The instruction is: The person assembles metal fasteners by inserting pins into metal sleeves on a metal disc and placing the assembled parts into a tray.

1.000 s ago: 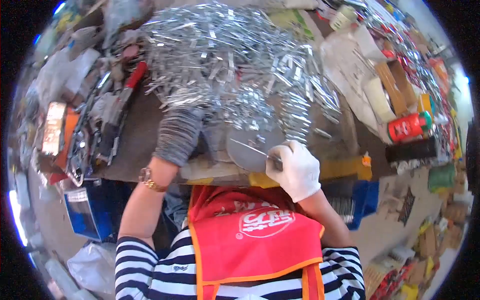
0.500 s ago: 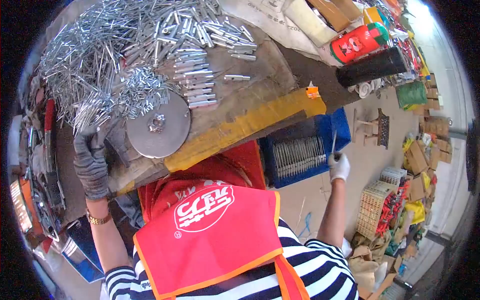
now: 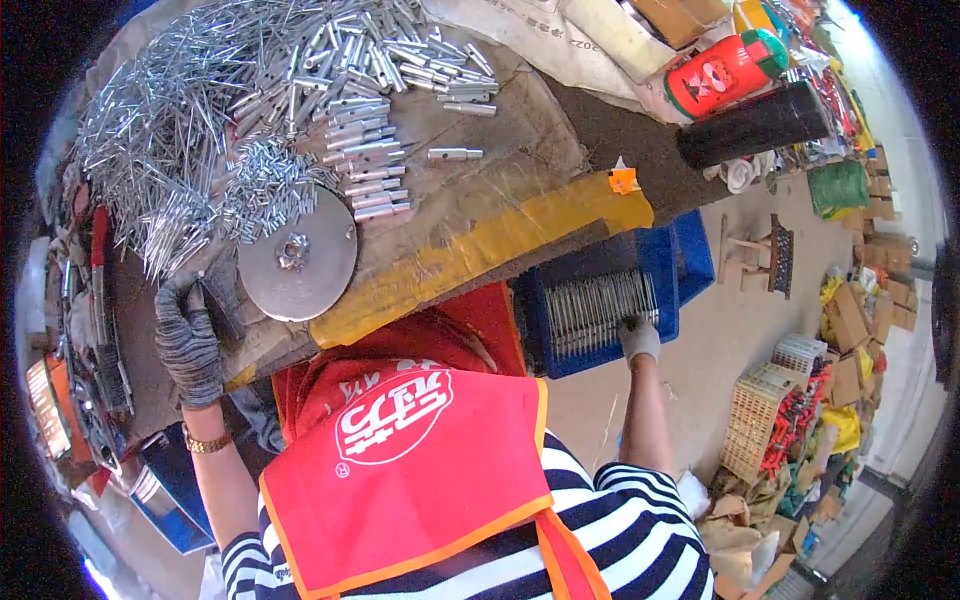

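Note:
My left hand (image 3: 190, 345), in a grey striped glove, is at the table's left edge beside the tips of a heap of thin metal pins (image 3: 165, 130). Its fingers are bent together; anything between them is too small to make out. At the right, my white-gloved right hand (image 3: 640, 340) is closed on a slim metal rod (image 3: 653, 298) at the end of a row of similar rods (image 3: 595, 315) inside a blue bin (image 3: 572, 366). Near my left hand lie a round metal disc (image 3: 298, 255) and a pile of short metal pins (image 3: 270, 185).
Slotted metal tubes (image 3: 370, 165) lie in a column on the table, with more heaped behind. Yellow tape (image 3: 480, 255) covers the front edge. A red bottle (image 3: 720, 80) and a black cylinder (image 3: 755, 125) lie at the back right. A yellow crate (image 3: 755, 410) stands on the floor.
My right hand has come down and left with the rod, from above the bin's right side to the row's end. My left hand has shifted slightly down, its fingers drawn closer together.

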{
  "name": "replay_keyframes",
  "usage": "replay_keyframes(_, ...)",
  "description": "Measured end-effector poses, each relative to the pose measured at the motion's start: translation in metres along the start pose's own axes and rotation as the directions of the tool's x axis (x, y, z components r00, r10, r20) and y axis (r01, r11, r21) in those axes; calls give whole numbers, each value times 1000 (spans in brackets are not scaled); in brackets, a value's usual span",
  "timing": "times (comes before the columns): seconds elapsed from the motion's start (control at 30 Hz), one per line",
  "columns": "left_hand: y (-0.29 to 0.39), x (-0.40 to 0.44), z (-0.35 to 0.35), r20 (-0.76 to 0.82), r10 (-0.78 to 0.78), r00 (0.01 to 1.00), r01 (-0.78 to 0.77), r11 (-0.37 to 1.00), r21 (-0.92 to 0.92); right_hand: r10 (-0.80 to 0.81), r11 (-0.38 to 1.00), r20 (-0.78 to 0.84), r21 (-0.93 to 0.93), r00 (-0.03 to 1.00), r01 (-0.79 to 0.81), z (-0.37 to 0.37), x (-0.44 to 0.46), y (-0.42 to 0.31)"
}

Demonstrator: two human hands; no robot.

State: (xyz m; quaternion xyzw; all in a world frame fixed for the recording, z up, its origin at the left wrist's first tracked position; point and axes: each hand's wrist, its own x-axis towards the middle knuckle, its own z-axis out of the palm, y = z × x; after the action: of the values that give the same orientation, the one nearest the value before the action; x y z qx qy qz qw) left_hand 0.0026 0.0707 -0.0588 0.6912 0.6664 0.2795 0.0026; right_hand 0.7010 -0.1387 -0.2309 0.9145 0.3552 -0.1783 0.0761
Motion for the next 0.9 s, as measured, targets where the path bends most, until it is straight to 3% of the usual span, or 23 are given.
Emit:
replay_keyframes(0.2, 16, 3, -3, 21, -91, 996, 92, 993, -73, -36, 999, 43, 32, 998, 35, 7, 7, 8)
replay_keyframes(0.33, 24, 3, -4, -32, -28, 999, 25, 996, -84, -70, 995, 120, -63, 990, 78, -11, 8, -2)
replay_keyframes(0.4, 31, 4, -8, -32, 21, 999, -24, 996, -81, -150, 979, -166, 110, 975, 170, -47, -1, -41)
replay_keyframes(0.43, 28, 3, -6, -70, 83, 994, -89, 992, -88, -193, 968, -288, 100, 938, 230, -71, -11, -66)
replay_keyframes(0.47, 27, 3, -7, -82, 76, 994, -83, 993, -86, -205, 965, -296, 97, 933, 243, -91, -20, -91)
replay_keyframes(0.53, 29, 4, -8, -19, 63, 998, -65, 991, -118, -332, 814, -705, 122, 627, 567, -130, -37, -143)
replay_keyframes(0.6, 32, 5, -9, -26, 52, 998, -55, 989, -135, -388, 821, -689, 43, 613, 569, -175, -64, -200)
replay_keyframes(0.67, 33, 4, -10, -26, 31, 999, -35, 986, -161, -449, 618, -759, 116, 471, 777, -203, -87, -249)
replay_keyframes(0.73, 31, 4, -9, -56, 59, 997, -67, 983, -169, -537, 490, -779, 27, 326, 871, -223, -111, -288)
replay_keyframes(0.8, 36, 6, -12, -90, 98, 991, -112, 979, -173, -623, 402, -702, 90, 344, 911, -233, -119, -317)
replay_keyframes(0.9, 38, 7, -14, -90, 82, 992, -97, 979, -177, -778, 360, -567, -49, 271, 931, -230, -111, -355)
